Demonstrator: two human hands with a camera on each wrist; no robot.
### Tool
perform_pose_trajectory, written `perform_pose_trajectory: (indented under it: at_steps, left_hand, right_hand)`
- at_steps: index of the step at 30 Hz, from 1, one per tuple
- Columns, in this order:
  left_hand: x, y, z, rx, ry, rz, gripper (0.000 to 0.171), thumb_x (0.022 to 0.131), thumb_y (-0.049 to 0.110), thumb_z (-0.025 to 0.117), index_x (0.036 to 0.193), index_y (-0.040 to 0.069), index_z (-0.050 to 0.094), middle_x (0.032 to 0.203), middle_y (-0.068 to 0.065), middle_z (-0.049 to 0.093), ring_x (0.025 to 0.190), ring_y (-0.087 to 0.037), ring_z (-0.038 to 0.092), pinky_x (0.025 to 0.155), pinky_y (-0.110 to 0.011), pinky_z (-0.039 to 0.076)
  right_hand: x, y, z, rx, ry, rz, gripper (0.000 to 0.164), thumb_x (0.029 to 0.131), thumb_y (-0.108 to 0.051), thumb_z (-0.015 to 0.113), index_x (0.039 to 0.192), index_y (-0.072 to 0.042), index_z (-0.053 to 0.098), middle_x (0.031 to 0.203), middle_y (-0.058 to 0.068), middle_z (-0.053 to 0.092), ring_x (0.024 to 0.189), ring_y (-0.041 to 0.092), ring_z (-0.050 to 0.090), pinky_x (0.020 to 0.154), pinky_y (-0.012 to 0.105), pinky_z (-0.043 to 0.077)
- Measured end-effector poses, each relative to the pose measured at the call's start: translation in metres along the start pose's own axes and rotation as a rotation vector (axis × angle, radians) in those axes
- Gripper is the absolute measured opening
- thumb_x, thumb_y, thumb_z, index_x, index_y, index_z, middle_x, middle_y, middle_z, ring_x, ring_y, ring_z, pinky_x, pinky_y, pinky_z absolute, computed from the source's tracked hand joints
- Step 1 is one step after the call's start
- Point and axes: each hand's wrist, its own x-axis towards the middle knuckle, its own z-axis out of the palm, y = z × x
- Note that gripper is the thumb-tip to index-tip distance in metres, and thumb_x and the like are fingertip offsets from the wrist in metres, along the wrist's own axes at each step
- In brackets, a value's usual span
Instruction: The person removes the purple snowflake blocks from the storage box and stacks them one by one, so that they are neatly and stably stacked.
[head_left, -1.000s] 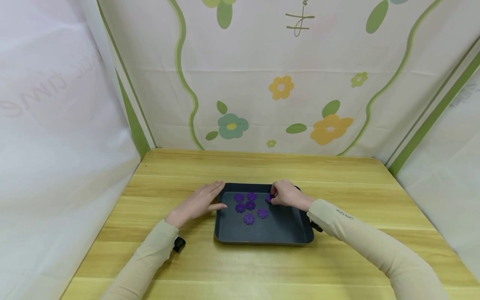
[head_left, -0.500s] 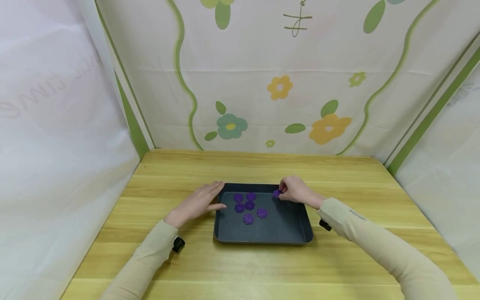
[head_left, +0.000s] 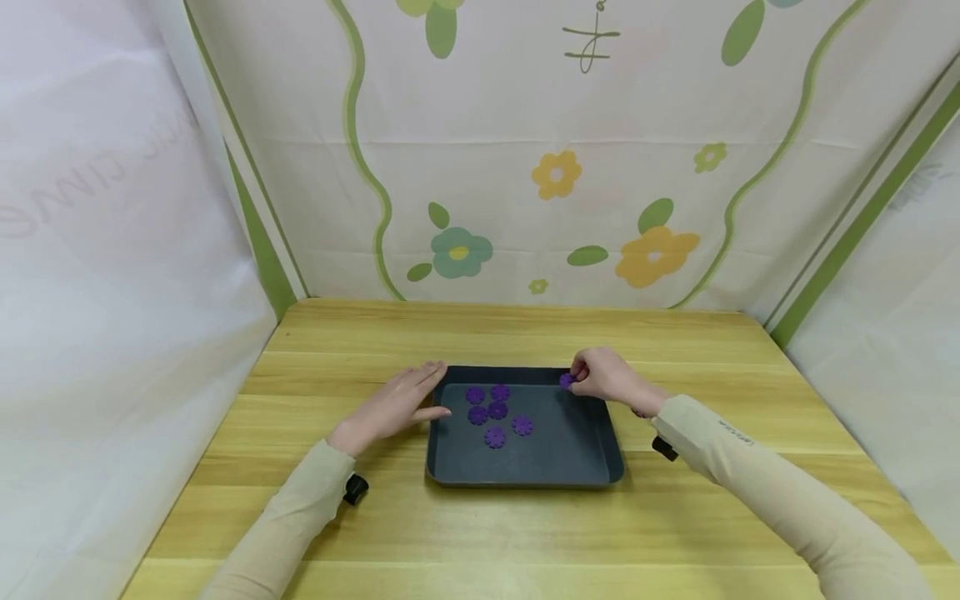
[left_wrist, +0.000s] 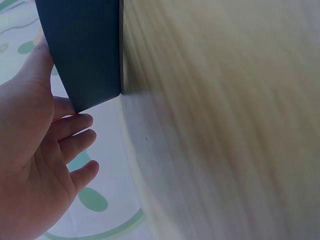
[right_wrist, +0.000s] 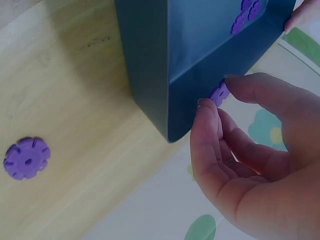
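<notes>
A dark grey baking tray [head_left: 555, 450] stands on the table with several purple notched plastic discs [head_left: 495, 437] lying flat in its left half. My left hand [head_left: 397, 404] rests at the tray's far left corner, thumb over the rim, fingers extended along the outside; in the left wrist view the other fingers spread loosely off the wall. Between thumb and fingertips, my right hand [head_left: 609, 375] pinches one purple notched disc [right_wrist: 219, 93] by its edge. It is held up at the tray's far rim, near the right corner. The fingertips partly cover it.
Another purple notched disc [right_wrist: 27, 158] lies on the wooden table [head_left: 480, 542] right of the tray, mostly under the right wrist in the head view. White fabric walls [head_left: 495, 100] with printed flowers enclose the table at the back and sides.
My right hand has lifted its disc off the tray floor and carried it right and back towards the far rim. The disc on the table has come into view. My left hand stays put.
</notes>
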Motion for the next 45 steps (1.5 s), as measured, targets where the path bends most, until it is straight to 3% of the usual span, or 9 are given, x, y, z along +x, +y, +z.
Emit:
perform_pose_trajectory:
  at_steps: [14,37,45]
  left_hand:
    - [0.001,-0.002,0.004,0.001,-0.019,-0.024,0.080,0.097,0.054,0.054,0.155,0.004,0.031,0.159,-0.018,0.036,0.147,-0.032,0.038,0.120,-0.054,0.033]
    - [0.001,-0.002,0.004,-0.011,0.001,-0.010,0.079,0.097,0.052,0.056,0.154,0.002,0.034,0.158,-0.019,0.037,0.145,-0.034,0.040,0.118,-0.055,0.035]
    - [0.001,0.000,0.001,-0.020,-0.025,-0.031,0.080,0.097,0.052,0.056,0.155,0.004,0.031,0.160,-0.017,0.035,0.147,-0.033,0.038,0.120,-0.053,0.033]
  right_hand:
    - [-0.011,0.016,-0.007,-0.015,0.034,-0.002,0.018,0.081,-0.012,0.077,0.091,0.002,0.071,0.085,0.012,0.072,0.076,0.018,0.066,0.070,0.034,0.058]
    - [-0.033,0.043,-0.017,0.000,0.042,0.074,0.017,0.083,-0.012,0.075,0.091,0.002,0.070,0.083,0.011,0.071,0.073,0.017,0.064,0.068,0.035,0.057]
    - [-0.041,0.055,-0.016,-0.008,0.048,0.081,0.018,0.082,-0.012,0.076,0.088,0.003,0.070,0.080,0.010,0.070,0.071,0.016,0.063,0.066,0.033,0.055]
